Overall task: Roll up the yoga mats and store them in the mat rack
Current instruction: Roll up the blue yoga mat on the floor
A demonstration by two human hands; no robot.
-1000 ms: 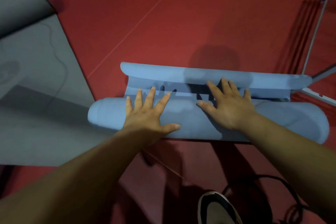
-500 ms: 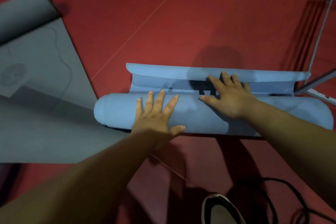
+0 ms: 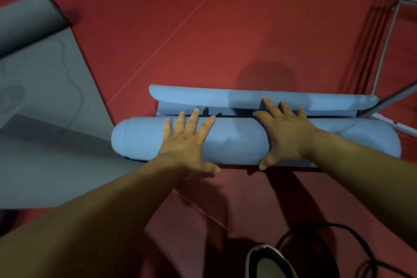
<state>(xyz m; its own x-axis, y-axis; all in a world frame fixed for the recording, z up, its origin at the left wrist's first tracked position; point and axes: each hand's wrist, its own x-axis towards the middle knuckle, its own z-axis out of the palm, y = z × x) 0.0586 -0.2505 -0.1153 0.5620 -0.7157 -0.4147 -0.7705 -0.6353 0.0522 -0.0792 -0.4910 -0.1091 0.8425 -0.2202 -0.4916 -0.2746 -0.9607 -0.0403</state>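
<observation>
Pressing down on the blue mat roll [image 3: 237, 142] from the head view, both hands lie flat with fingers straight and splayed: the left hand [image 3: 187, 140] sits mid-roll and the right hand [image 3: 286, 135] beside it, thumb hooked down the near side, neither one clasping anything. The roll lies on the red floor [image 3: 203, 29], nearly all wound, with only a short strip left before the curled far end [image 3: 225, 95]. That curl is the likely trouble: it stands up towards the roll, so a push could fold it under and leave a crease or a lump. Both palms are bunched near the middle (nothing steadies the ends), so the ends may drift and the roll may telescope. Flat palms also slacken easily, and a loose roll would spring open on lifting. The right end sits close to the foot of the white metal frame [image 3: 385, 52] and could jam against it. The left end sits at the edge of the grey mat [image 3: 45, 97], which may drag. A black cable [image 3: 316, 228] loops by the shoe [image 3: 266, 264], a snag risk on standing.
</observation>
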